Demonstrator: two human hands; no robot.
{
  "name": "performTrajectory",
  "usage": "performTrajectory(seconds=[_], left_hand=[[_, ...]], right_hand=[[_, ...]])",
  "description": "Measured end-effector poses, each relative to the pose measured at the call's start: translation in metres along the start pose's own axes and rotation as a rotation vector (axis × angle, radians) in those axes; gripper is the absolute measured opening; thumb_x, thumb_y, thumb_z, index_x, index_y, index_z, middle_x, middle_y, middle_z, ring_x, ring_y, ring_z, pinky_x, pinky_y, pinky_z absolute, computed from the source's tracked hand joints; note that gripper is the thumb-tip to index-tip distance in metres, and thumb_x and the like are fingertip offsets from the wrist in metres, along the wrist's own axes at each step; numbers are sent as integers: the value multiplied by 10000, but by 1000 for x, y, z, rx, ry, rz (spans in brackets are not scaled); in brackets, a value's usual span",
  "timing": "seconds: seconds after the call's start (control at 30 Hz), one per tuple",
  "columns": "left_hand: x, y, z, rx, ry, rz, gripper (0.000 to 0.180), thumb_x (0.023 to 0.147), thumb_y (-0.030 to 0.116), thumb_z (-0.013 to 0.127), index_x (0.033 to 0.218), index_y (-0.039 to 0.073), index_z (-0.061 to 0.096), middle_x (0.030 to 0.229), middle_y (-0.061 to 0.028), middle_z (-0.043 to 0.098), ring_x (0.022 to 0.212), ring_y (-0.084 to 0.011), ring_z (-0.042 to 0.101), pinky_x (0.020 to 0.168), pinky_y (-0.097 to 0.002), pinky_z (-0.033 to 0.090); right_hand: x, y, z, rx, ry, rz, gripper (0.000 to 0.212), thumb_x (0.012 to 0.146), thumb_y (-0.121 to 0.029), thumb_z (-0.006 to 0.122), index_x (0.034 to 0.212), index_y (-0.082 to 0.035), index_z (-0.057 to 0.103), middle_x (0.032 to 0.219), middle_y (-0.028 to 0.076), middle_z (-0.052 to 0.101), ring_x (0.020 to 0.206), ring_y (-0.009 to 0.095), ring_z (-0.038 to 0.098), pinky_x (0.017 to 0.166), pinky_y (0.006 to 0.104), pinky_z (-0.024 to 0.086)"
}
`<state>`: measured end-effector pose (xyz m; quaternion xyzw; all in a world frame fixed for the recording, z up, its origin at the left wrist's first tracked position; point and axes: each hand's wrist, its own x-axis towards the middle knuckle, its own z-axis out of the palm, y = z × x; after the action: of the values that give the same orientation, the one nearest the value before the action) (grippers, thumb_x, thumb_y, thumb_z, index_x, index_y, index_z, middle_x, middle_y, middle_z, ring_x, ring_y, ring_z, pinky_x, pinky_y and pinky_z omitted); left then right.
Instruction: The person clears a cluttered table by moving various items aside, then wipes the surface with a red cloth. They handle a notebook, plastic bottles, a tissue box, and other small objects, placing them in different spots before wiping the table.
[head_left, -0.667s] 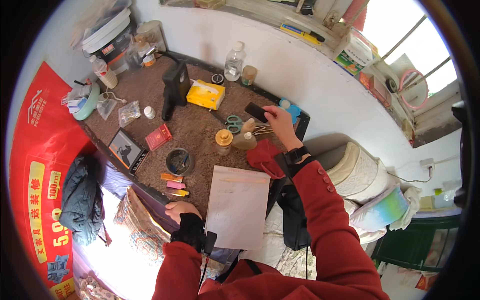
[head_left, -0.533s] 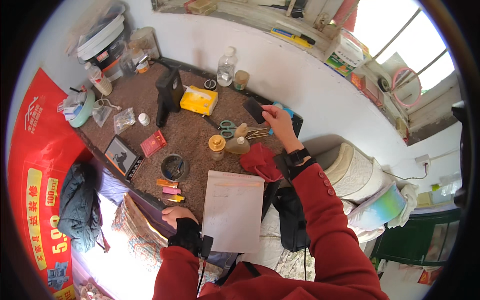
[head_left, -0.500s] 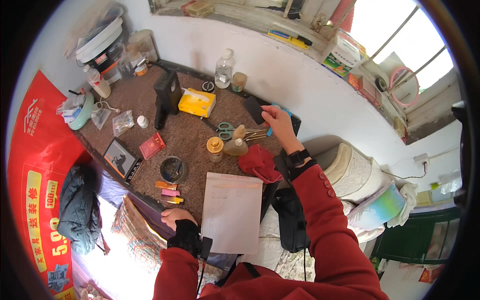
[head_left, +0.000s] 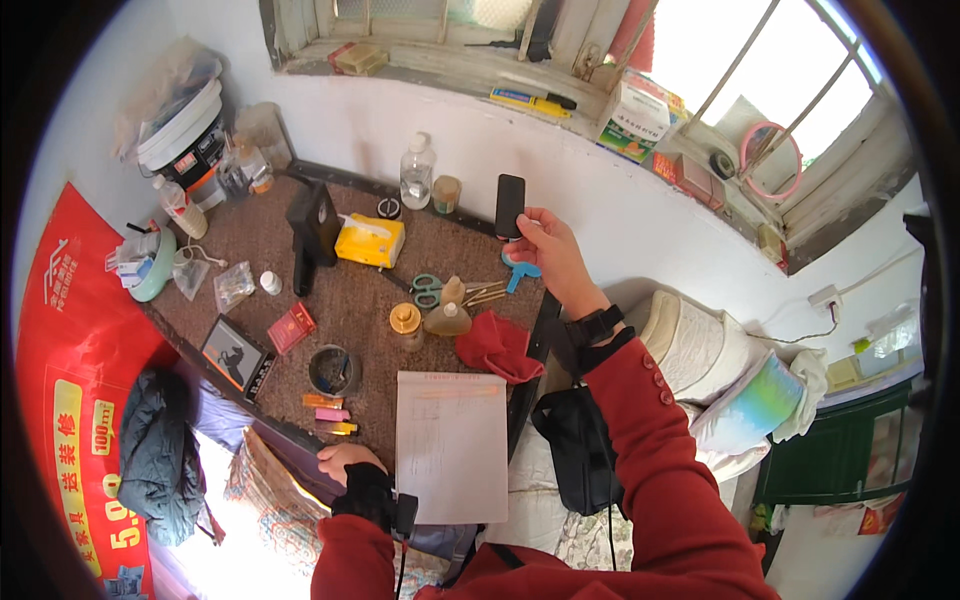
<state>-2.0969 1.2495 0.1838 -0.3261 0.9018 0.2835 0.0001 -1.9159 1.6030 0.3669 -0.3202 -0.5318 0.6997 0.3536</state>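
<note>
From the head view: the right hand [head_left: 552,258] is up over the far edge of the surface [head_left: 350,300], fingers closed around the lower end of a small black phone [head_left: 510,205], which stands upright in the grip, clear of everything beneath it. It looks like the lift is the step in hand; the phone is off the surface and held in the air near the white wall. Any next move would call for a steady grip, since only the bottom end is pinched and the rest stands free above the fingers.

The phone itself is a slim, dark rectangle with rounded corners, its face plain and unlit from here.

The left hand [head_left: 345,463] rests at the near edge of the surface, fingers curled; whether it grips anything I cannot tell. Just beside it lies a white sheet of paper [head_left: 452,445], reaching to the near edge. Below the raised phone sit scissors [head_left: 428,291] with green handles, a red cloth [head_left: 497,347] and a yellow box [head_left: 370,241] further left.
</note>
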Motion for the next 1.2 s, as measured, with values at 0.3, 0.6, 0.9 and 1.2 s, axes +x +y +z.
performTrajectory(seconds=[0.3,0.6,0.9,1.2], left_hand=[[2,0,1,-7,-35,-27,494,1035,411,270,1045,20,572,979,-262,693,901,-450,673,763,-532,543],[7,-7,10,-7,27,-14,492,1031,405,287,1025,25,600,969,-260,696,895,-446,676,752,-527,553],[31,-33,41,86,22,160,499,1033,413,286,1046,21,596,949,-246,704,872,-441,683,741,-526,555],[3,3,-4,-39,-120,-110,525,1034,426,248,1104,21,574,1025,-250,693,946,-442,669,811,-530,542]], right_hand=[[15,-47,30,-758,408,-977,152,816,91,682,920,-1,620,1158,105,675,986,216,673,835,295,561],[-22,-34,32,-784,418,-987,172,817,85,694,955,2,633,1129,108,681,957,201,671,769,287,563],[-2,-148,-35,-1116,963,-1043,119,902,-156,666,992,-82,642,927,100,690,876,294,667,736,385,522],[20,-161,-82,-1385,868,-838,188,903,-127,626,1087,-102,655,1096,85,689,1055,300,628,872,402,513]])
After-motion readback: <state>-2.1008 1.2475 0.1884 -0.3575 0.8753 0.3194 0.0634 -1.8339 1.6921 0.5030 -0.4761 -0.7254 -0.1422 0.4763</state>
